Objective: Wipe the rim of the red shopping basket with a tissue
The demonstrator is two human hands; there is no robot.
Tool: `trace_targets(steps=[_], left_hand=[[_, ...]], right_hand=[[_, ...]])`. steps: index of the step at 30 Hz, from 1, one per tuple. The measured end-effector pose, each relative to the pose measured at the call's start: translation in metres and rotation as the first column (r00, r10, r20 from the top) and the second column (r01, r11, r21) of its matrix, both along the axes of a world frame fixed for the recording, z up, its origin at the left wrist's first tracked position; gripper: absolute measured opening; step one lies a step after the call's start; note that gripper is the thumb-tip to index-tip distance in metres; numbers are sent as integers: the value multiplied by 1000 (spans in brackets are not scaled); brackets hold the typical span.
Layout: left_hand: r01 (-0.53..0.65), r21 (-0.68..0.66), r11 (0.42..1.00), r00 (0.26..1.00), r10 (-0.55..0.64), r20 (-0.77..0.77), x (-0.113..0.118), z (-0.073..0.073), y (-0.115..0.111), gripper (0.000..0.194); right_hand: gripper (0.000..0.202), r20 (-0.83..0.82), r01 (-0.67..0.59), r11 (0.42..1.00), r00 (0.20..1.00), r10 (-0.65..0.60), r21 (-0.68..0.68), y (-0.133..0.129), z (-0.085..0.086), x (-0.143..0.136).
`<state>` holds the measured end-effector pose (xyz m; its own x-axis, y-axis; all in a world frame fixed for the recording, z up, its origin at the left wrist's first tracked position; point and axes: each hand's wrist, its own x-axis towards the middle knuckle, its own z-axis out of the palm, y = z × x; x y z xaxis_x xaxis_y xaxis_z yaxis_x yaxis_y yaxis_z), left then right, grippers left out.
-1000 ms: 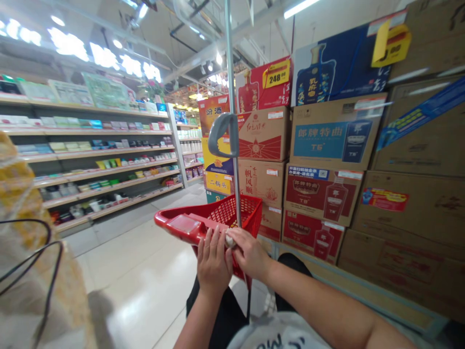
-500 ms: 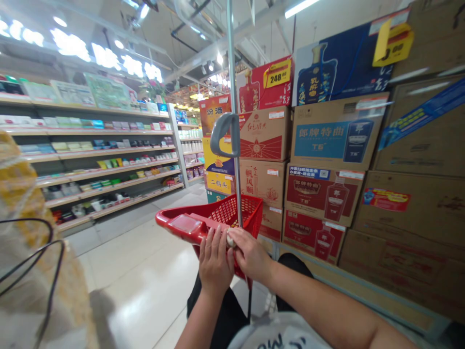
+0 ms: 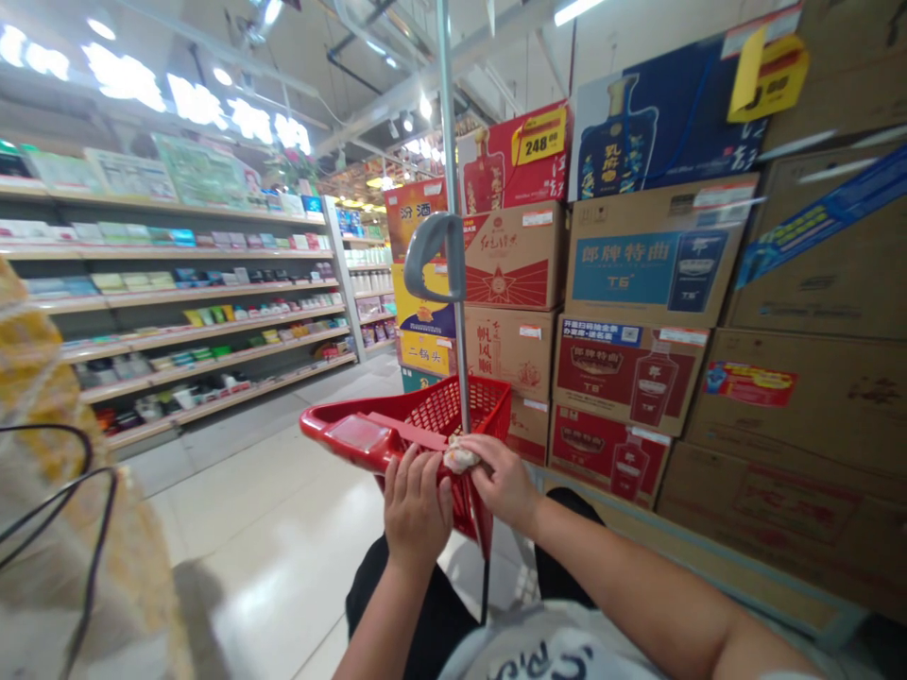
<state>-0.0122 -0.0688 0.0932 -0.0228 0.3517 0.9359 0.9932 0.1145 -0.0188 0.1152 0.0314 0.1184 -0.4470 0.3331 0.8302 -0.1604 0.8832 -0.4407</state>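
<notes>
Cloth wad [image 3: 460, 456] in right hand [image 3: 508, 486]

"248" on yellow tag [image 3: 539, 138]

To the left of the left hand [image 3: 417, 510] spreads a pale, glossy tiled floor [image 3: 262, 543] with light glaring off it, and beyond that, farther from the hand, long shelves [image 3: 177, 255] hold rows of small packaged goods [image 3: 188, 278]. To the right of the right hand [image 3: 506, 484], printed cartons [image 3: 627, 255] stand in tall stacks on a low platform [image 3: 737, 569]. High above both hands, bright lamps [image 3: 128, 77] and a white tube light [image 3: 577, 11] shine beneath a grey ceiling [image 3: 521, 57] crossed by beams [image 3: 407, 100]
</notes>
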Motion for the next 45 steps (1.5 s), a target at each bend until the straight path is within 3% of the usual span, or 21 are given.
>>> trace_targets(steps=[4,7,10,12,20,26,29,38,45], left_hand=[[3,15,1000,999,-4,38,-3,1,1,19],[10,63,998,998,-14,57,-9,3,4,13],[10,94,995,997,-16,70,-20,4,5,12],[14,104,994,997,-21,73,-29,4,5,12],[74,228,971,994,-91,66,-69,0,-2,13],[132,286,949,981,-166,98,-86,-2,-11,16],[187,308,933,968,-228,104,-93,-3,-12,18],[253,303,919,942,-306,140,-107,-2,-11,22],[220,273,936,937,-281,208,-120,2,-10,25]], right_hand=[[38,-131,106,978,983,-131,-181,18,10,-3],[38,45,180,963,984,-175,-198,38,10,-19],[33,277,130,985,956,-95,-112,50,3,-37],[29,333,87,993,941,-57,-75,52,-1,-47],[21,425,46,996,902,-76,80,35,-1,-62],[29,446,18,989,891,-81,145,18,-6,-60],[30,460,65,985,878,-131,157,10,-8,-61],[29,465,190,960,844,-266,203,-3,-9,-62],[34,436,115,975,880,-190,192,-3,-12,-65]])
